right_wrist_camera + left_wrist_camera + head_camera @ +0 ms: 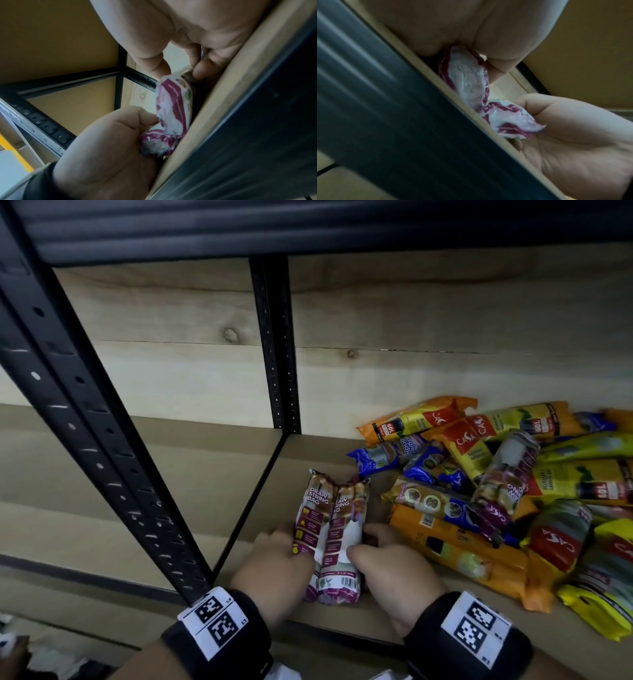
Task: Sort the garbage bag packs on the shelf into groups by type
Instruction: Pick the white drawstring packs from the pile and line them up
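Observation:
Two purple-and-white "Draw String Bag" packs (329,539) lie side by side on the wooden shelf (260,494), left of the pile. My left hand (291,542) grips the left pack, thumb on top. On the other side, my right hand (363,542) grips the right pack, thumb on its white face and fingers behind it. In the left wrist view the crimped ends of both packs (465,75) show between the left hand above and the right hand (565,128) below. From the right wrist the packs (173,108) sit against the shelf's front edge, with the left hand (106,142) at their near end.
A mixed pile (496,474) of yellow, orange, blue and purple garbage bag packs fills the shelf's right side. A black perforated post (277,344) stands at the back and a slanted one (102,440) at the front left. Bare shelf lies left of the two packs.

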